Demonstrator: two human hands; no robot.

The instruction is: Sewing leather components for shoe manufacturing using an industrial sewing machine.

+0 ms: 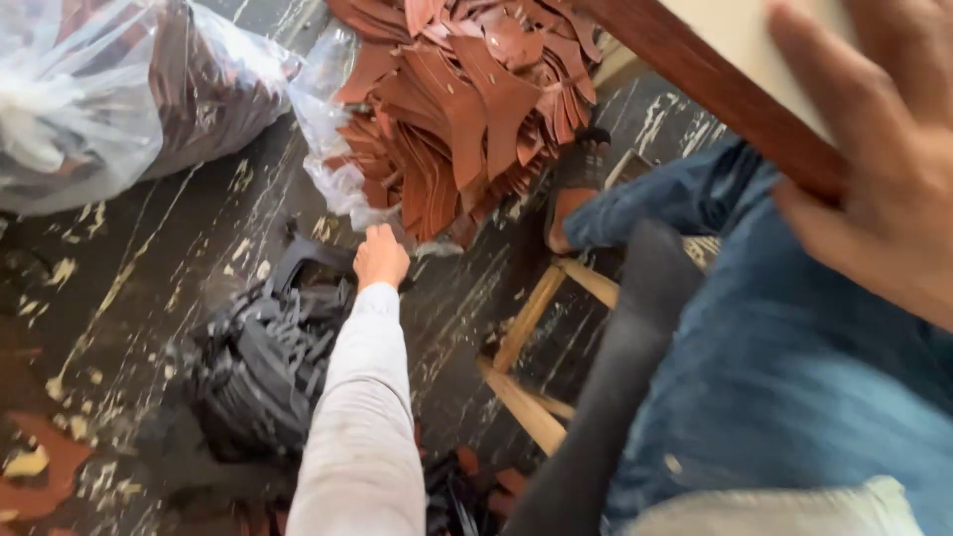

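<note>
My left hand (380,256) reaches down to the dark floor on a long pale sleeve. It touches the lower edge of a heap of brown leather cut pieces (462,99) lying on clear plastic. Its fingers are curled under and hidden from me. Just left of it sits a pile of black strips (263,362). My right hand (884,169) is blurred at the upper right. It grips a pale board with a dark wooden rim (715,84), fingers spread on top and thumb over the rim.
A clear plastic bag (109,89) stuffed with dark pieces lies at the upper left. Pale wooden stool legs (531,318) stand beside my blue denim leg (794,377). A foot in a sandal (576,189) rests by the brown heap. Brown scraps (40,467) dot the marbled floor.
</note>
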